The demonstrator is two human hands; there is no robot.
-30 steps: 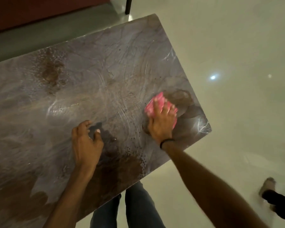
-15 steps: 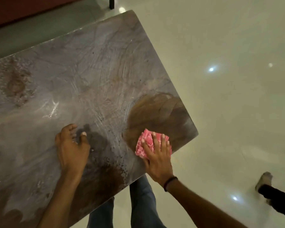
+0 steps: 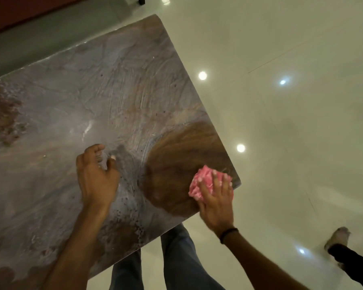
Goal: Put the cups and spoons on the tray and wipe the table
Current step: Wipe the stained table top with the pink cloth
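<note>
Cloth (image 3: 200, 182) pressed to table (image 3: 92, 91) by R hand (image 3: 217, 203), fingers (image 3: 226, 186) flat; L hand (image 3: 94, 181) loosely curled, empty

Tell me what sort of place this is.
Likely an indoor living or lounge space, though I cannot be sure. A stone-patterned table, streaked from wiping, stands on glossy pale floor tiles that carry round light reflections, and a second person's foot shows nearby.

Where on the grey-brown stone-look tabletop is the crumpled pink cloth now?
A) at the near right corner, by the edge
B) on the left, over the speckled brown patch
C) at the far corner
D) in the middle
A: the right hand presses the crumpled pink cloth at the near right corner of the grey-brown tabletop.
</note>
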